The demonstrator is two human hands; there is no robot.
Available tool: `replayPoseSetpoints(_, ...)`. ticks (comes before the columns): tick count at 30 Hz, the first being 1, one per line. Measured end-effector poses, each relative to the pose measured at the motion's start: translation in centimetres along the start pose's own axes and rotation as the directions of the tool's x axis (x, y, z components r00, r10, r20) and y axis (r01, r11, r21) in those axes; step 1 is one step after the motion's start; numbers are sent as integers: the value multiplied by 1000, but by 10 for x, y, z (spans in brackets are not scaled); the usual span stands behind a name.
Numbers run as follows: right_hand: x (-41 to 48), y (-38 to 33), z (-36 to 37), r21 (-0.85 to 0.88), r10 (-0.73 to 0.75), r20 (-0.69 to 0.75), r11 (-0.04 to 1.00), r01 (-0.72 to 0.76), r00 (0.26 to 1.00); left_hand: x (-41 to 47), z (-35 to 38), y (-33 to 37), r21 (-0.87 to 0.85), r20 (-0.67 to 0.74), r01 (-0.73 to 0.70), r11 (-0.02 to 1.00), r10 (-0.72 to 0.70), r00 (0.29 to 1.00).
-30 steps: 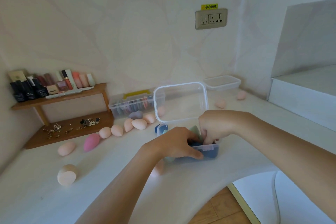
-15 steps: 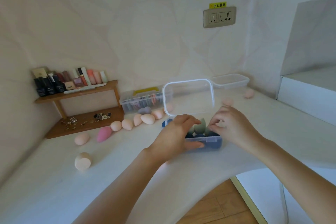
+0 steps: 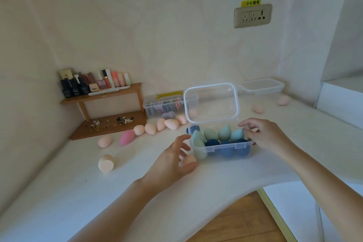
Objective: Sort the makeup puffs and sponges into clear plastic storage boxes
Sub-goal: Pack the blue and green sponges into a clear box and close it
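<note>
A clear plastic box [image 3: 228, 146] sits mid-table with its hinged lid [image 3: 212, 102] standing upright. Inside stand several green sponges [image 3: 211, 133] and dark blue sponges [image 3: 225, 151]. My left hand [image 3: 172, 161] hovers at the box's left end with relaxed, spread fingers and holds nothing; a peach sponge [image 3: 188, 160] lies just behind its fingers. My right hand [image 3: 264, 135] is at the box's right end, its loose fingertips by the rim. A row of peach sponges [image 3: 150, 128], a pink sponge [image 3: 126, 137] and a flat-cut peach sponge [image 3: 106, 163] lie on the table to the left.
An empty clear box [image 3: 261, 86] stands at the back right, with two peach sponges [image 3: 258, 108] near it. A clear box of puffs [image 3: 163, 102] and a purple puff [image 3: 169, 115] sit behind. A wooden shelf [image 3: 102, 97] holds cosmetics. The table's front edge curves inward.
Both hands have come out of the box. The left hand left the front rim and moved to the left end; the right hand moved to the right end. The sponges inside now show.
</note>
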State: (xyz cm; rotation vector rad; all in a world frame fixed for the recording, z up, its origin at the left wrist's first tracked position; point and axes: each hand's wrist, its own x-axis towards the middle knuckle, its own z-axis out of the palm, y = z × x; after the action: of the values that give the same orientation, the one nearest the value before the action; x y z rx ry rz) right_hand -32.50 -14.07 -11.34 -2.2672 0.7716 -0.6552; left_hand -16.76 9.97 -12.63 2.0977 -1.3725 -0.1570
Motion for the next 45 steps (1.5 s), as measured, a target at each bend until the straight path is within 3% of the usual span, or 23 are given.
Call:
replayPoseSetpoints(6, 18, -6, 2, 50, -29, 48, 998, 26, 998, -2, -9, -10, -88, 78, 114, 990, -107, 991)
replayPoseSetpoints(11, 40, -18, 18, 51, -24, 73, 998, 20, 997, -2, -16, -23, -90, 32, 145, 985, -143, 989)
replayPoseSetpoints(17, 56, -37, 29, 39, -39, 214, 999, 32, 976, 1, -36, -40, -277, -89, 190, 942, -222, 971)
replayPoseSetpoints(20, 61, -55, 24, -41, -11, 449, 999, 33, 893, 2, -48, -39, -556, -48, 185, 811, -253, 966)
replayPoseSetpoints(22, 64, -73, 16, -177, 36, 562, 981, 77, 826, 4, -53, -41, -631, -14, 191, 752, -257, 966)
replayPoseSetpoints(24, 67, -88, 9, -350, 63, 542, 924, 157, 838, 9, -53, -43, -614, -30, 199, 764, -274, 961)
replayPoseSetpoints(26, 70, -102, 6, -422, -4, 434, 883, 207, 901, 15, -53, -42, -600, -83, 201, 774, -310, 947)
replayPoseSetpoints(29, 76, -121, 15, -176, -204, 390, 941, 290, 898, 22, -54, -43, -584, -126, 208, 785, -341, 932)
replayPoseSetpoints(32, 73, -138, 35, 212, -336, 576, 942, 261, 745, 25, -52, -42, -587, -134, 205, 783, -343, 930)
replayPoseSetpoints(35, 70, -139, 58, 348, -432, 637, 900, 262, 638, 31, -52, -38, -632, -167, 167, 757, -344, 924)
replayPoseSetpoints(42, 71, -124, 70, 475, -537, 511, 827, 301, 671, 37, -47, -33, -691, -214, 60, 720, -284, 935)
replayPoseSetpoints(45, 75, -110, 58, 429, -493, 516, 857, 286, 700, 31, -45, -34, -522, -277, 37, 852, -211, 937)
